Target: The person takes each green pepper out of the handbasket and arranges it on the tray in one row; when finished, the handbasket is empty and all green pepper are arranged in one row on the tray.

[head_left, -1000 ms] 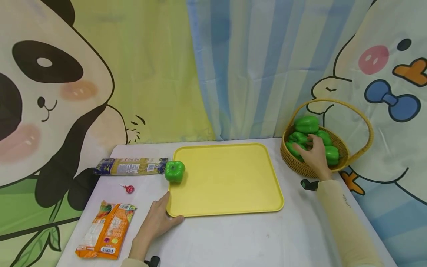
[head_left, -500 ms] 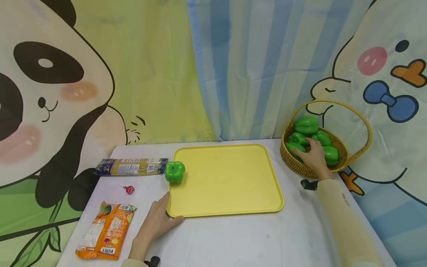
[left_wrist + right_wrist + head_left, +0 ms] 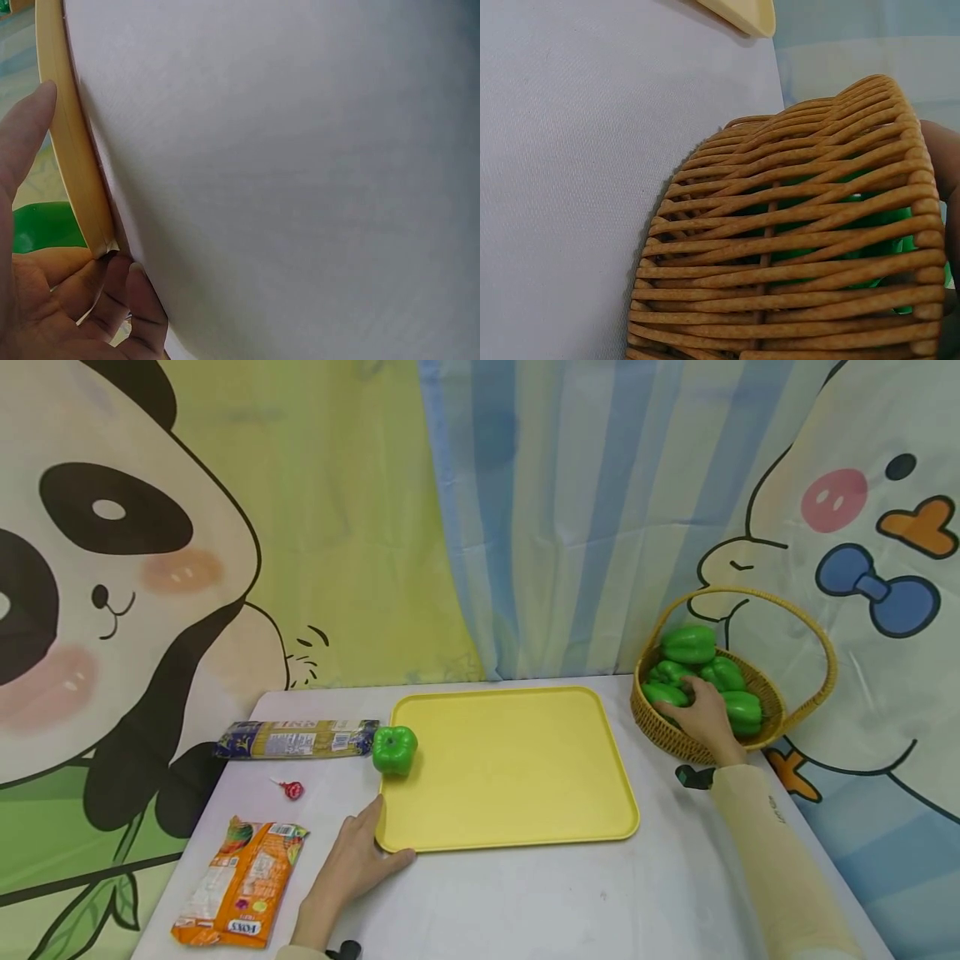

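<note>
At the near left corner of the yellow tray (image 3: 510, 768), my left hand (image 3: 356, 856) grips the rim. In the left wrist view the thumb (image 3: 30, 135) lies along the tray's edge, with the other fingers bent at the corner. My right hand (image 3: 705, 718) reaches into the wicker basket (image 3: 671, 739) at the right and holds a green bell pepper (image 3: 664, 695) at its front left. Several more green bell peppers (image 3: 688, 644) fill the basket. The basket's woven wall (image 3: 795, 247) hides most of that hand in the right wrist view. One green bell pepper (image 3: 394, 751) sits on the tray's left edge.
Left of the tray lie a long pack of noodles (image 3: 300, 739), a red lollipop (image 3: 291, 790) and an orange snack bag (image 3: 243, 883). The basket's tall handle (image 3: 817, 635) arches above the peppers. A printed curtain (image 3: 540, 527) hangs behind the white table (image 3: 525, 902).
My right hand has moved slightly lower in the basket, its fingers drawing in around the front left pepper. The left hand stays at the tray's corner.
</note>
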